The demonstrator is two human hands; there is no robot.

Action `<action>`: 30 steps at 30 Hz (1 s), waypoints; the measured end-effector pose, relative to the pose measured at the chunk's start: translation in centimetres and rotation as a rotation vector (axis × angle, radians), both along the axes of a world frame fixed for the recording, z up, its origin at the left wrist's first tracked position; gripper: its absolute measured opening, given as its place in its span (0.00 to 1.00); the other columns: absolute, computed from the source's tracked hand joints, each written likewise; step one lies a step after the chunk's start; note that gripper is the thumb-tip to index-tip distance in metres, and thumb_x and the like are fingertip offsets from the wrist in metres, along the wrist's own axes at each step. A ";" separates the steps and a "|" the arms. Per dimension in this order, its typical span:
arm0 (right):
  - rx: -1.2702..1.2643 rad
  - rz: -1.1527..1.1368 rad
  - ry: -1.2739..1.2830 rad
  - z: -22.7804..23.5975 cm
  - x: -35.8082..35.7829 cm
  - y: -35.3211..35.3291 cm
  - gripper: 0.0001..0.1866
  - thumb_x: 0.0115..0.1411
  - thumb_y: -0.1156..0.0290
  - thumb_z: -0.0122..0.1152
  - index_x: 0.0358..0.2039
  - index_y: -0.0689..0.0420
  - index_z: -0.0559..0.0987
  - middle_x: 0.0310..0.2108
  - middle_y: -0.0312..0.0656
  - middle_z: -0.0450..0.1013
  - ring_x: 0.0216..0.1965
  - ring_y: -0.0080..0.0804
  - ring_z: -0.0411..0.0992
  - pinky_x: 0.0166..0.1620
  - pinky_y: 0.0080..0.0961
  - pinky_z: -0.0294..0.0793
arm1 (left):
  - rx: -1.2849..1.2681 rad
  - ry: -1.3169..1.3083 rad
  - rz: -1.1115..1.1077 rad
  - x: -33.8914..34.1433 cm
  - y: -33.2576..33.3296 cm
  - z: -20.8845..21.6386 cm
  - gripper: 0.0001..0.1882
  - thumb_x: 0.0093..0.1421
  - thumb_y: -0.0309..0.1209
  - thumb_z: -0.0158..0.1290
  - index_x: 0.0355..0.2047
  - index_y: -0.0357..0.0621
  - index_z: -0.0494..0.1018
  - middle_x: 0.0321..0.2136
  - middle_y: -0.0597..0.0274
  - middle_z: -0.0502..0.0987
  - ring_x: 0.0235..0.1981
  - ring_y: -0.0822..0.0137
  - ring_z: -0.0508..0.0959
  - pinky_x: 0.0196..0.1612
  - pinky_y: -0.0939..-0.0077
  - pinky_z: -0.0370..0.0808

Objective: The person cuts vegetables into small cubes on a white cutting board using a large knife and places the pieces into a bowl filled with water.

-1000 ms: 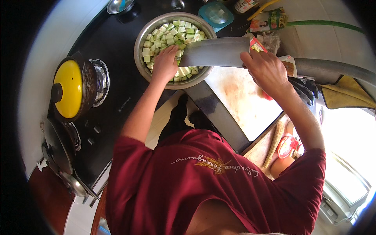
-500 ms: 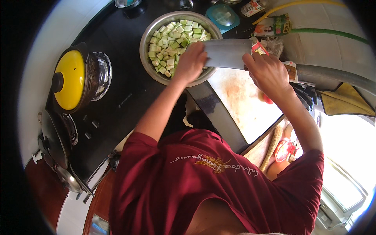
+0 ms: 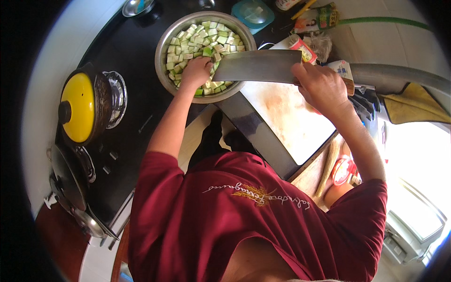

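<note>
A wide steel bowl (image 3: 162,63) holds many pale green-and-white vegetable cubes (image 3: 188,44). My left hand (image 3: 196,71) is over the bowl, its fingers curled down at the cubes; their tips are hidden. My right hand (image 3: 322,84) is closed around the handle of a cleaver (image 3: 263,66). Its broad grey blade points left, with the far end above the bowl's right side, close to my left fingers. Below the blade lies a stained white cutting board (image 3: 286,113). Something red at the board's right side is mostly hidden by my right arm.
On the left stands a pot with a yellow lid (image 3: 78,108) beside a burner ring (image 3: 116,98). A blue lidded container (image 3: 252,15) sits behind the bowl. Packets (image 3: 312,19) and a grey pipe (image 3: 399,82) line the right. A wooden stick (image 3: 326,171) lies near the board.
My left hand has moved left and down onto the cubes, away from the cleaver blade. The cleaver stays in my right hand, with its blade end now over the bowl's right side.
</note>
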State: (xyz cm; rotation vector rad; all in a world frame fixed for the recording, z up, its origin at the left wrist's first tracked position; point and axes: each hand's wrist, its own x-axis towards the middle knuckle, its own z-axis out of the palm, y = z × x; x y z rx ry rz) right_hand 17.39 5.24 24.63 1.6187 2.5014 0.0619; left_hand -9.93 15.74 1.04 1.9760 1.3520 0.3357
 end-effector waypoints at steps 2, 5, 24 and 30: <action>-0.051 -0.120 0.078 0.6 0.6 -0.8 0.11 0.50 0.71 0.59 0.34 0.53 0.68 0.26 0.41 0.73 0.29 0.42 0.75 0.31 0.37 0.73 | 0.179 -0.075 0.004 -0.9 -1.2 0.8 0.16 0.62 0.34 0.47 0.46 0.40 0.74 0.44 0.46 0.76 0.46 0.48 0.75 0.50 0.61 0.70; -0.113 -0.372 0.229 1.2 1.7 -2.5 0.14 0.49 0.68 0.61 0.36 0.55 0.72 0.27 0.42 0.77 0.29 0.41 0.76 0.31 0.36 0.74 | -0.083 -0.296 0.107 -1.9 -2.1 4.8 0.16 0.65 0.32 0.44 0.49 0.39 0.72 0.45 0.48 0.77 0.48 0.55 0.76 0.51 0.69 0.70; -0.769 -1.231 2.176 -10.5 -1.4 -12.3 0.10 0.62 0.64 0.57 0.31 0.54 0.68 0.21 0.34 0.64 0.16 0.17 0.61 0.21 0.18 0.66 | 0.059 -0.166 -0.034 -2.7 -1.4 6.6 0.30 0.51 0.20 0.57 0.56 0.51 0.68 0.52 0.53 0.70 0.54 0.55 0.70 0.54 0.69 0.69; -0.663 -1.255 2.168 -10.7 0.0 -15.4 0.11 0.62 0.62 0.57 0.30 0.54 0.69 0.20 0.33 0.64 0.16 0.17 0.61 0.19 0.17 0.65 | -0.232 -0.024 0.033 -3.1 -0.2 3.4 0.12 0.48 0.20 0.58 0.34 0.40 0.72 0.39 0.63 0.70 0.42 0.70 0.72 0.43 0.75 0.71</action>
